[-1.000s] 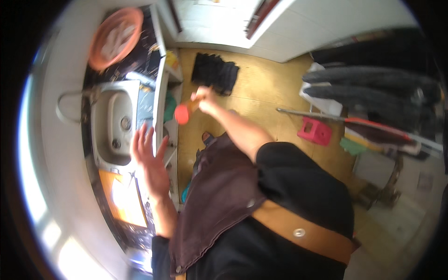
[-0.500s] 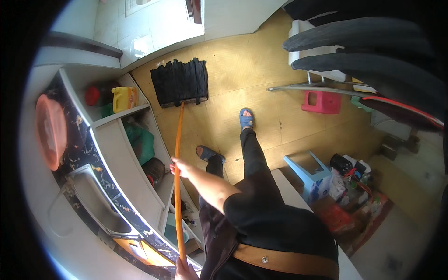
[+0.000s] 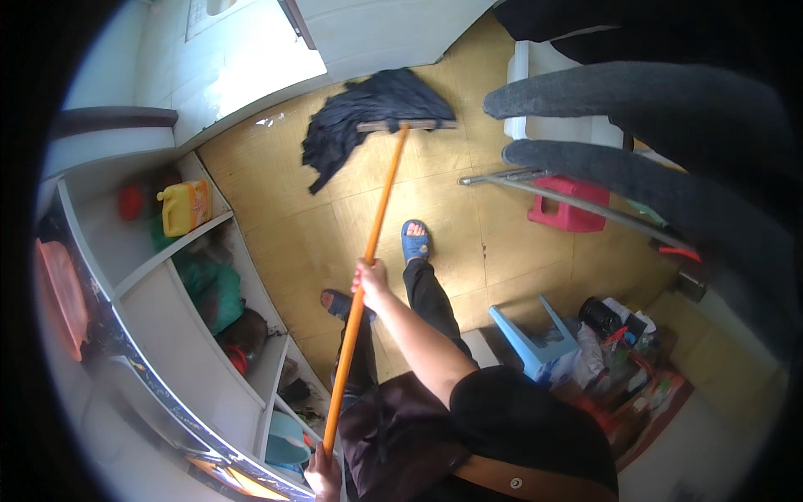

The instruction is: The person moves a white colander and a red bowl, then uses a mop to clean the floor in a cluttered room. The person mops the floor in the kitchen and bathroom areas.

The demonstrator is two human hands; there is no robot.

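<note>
We record a mop (image 3: 368,243) held in both hands. Its dark rag head (image 3: 368,113) lies on the tan tiled floor (image 3: 276,209) in the upper middle of the frame, just below the white wall base; the strands spread mostly to the left of the crossbar.

The orange handle runs as one long line from that head down and slightly left to the lower middle of the frame — this is the axis that matters. The head lies up-frame and a little to the right of both grips, well apart from the body.

The right hand (image 3: 370,280) is wrapped closed around the handle about midway along it, at centre frame, the arm extended forward. The left hand (image 3: 322,470) is closed around the butt end at the lower edge, close to the torso. The right hand is therefore the nearer one to the mop head.

Two sandalled feet stand on the floor just right of the handle. Open shelves (image 3: 180,284) with a yellow jug (image 3: 184,206) fill the left side — a blue stool (image 3: 535,335) stands at lower right.
</note>
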